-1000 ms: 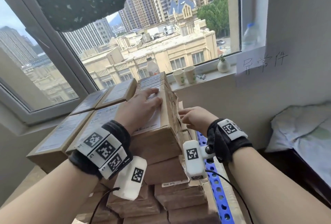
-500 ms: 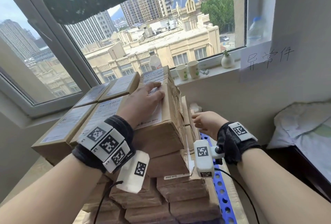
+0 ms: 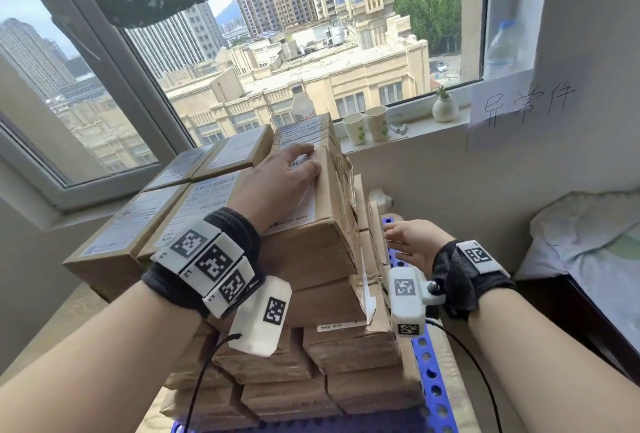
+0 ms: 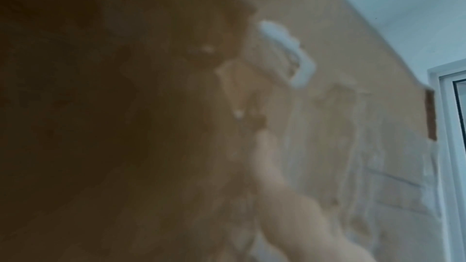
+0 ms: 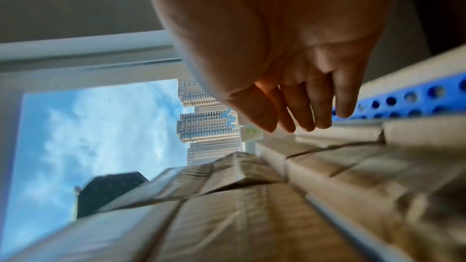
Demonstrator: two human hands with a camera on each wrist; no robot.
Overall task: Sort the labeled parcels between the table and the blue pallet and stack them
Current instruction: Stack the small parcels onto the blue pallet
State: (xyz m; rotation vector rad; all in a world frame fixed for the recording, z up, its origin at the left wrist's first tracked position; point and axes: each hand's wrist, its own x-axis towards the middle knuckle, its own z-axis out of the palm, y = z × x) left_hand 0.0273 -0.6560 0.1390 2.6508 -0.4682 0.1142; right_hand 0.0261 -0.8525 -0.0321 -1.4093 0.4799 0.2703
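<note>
Brown cardboard parcels with white labels are stacked several layers high on the blue pallet [image 3: 427, 367]. My left hand [image 3: 280, 176] lies flat, fingers straight, on the label of the top parcel [image 3: 311, 225] at the stack's right side. My right hand [image 3: 410, 242] hangs beside the stack's right face, lower than the top parcel, fingers straight and together, holding nothing. In the right wrist view the right hand [image 5: 297, 103] hovers over the parcels' edges with the pallet [image 5: 416, 99] behind. The left wrist view is dark and blurred cardboard.
More labeled parcels [image 3: 145, 225] form the stack's left part, below the window. The sill holds two paper cups [image 3: 367, 124], a bottle [image 3: 301, 103] and a small vase [image 3: 445, 109]. A handwritten sign [image 3: 519, 107] is on the wall. Bedding [image 3: 588, 252] lies at right.
My right hand has dropped from the top parcel's right edge and moved down and right, away from the stack. My left hand stays pressed on the top parcel.
</note>
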